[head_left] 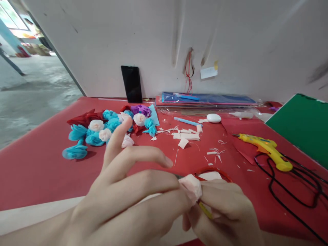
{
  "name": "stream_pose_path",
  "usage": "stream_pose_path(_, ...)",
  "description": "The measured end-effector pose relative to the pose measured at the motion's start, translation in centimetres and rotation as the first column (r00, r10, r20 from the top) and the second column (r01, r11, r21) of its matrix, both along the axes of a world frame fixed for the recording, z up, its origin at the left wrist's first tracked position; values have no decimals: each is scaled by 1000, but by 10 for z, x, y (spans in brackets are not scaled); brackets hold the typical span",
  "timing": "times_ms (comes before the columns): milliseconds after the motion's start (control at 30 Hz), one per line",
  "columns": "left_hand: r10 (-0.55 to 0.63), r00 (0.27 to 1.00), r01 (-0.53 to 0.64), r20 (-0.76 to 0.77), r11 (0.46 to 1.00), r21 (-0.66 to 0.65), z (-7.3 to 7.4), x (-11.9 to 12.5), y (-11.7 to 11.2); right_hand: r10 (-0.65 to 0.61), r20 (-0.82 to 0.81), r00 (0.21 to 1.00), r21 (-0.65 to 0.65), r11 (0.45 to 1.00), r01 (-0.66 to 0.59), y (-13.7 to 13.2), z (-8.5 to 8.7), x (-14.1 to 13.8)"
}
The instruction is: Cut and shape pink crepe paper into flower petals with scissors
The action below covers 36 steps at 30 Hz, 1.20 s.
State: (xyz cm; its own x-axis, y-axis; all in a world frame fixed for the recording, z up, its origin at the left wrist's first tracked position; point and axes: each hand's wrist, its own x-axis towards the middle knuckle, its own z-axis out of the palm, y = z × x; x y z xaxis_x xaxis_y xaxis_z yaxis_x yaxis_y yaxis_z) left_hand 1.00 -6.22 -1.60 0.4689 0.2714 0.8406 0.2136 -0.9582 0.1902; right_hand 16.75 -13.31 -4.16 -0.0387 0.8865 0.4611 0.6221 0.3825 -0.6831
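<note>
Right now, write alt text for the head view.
A left hand and right hand pinch a pale pink paper roll above a red table. Behind lie paper flowers, white scraps and a yellow glue gun.

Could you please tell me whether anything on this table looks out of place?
White paper scraps lie strewn over the red table cover, and the glue gun lies on its side, its black cord looping loosely. Ordinary clutter; nothing looks damaged. The left hand and right hand pinch a pink paper piece.
</note>
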Motion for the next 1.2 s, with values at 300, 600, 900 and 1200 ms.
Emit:
stream_pose_path(300, 12, 998, -13, -67, 1000, -8, -3, -5, 3, 13, -14, 1000, -25, 1000, -14, -4, 1, 3)
stream_pose_path(600, 95, 995, -96, -21, 992, -78, -4, -5, -8, -12, 6, 1000, 24, 1000, 11, -4, -3, 1)
stream_pose_path(900, 100, 977, -111, -186, 993, -49, -12, -20, -4, -13, -2, 1000, 35, 999, 13, -3, -1, 1)
stream_pose_path(1200, 119, 986, -127, -121, 990, -65, -12, -20, -10, -20, 15, 1000, 36, 999, 19, -5, 0, 0)
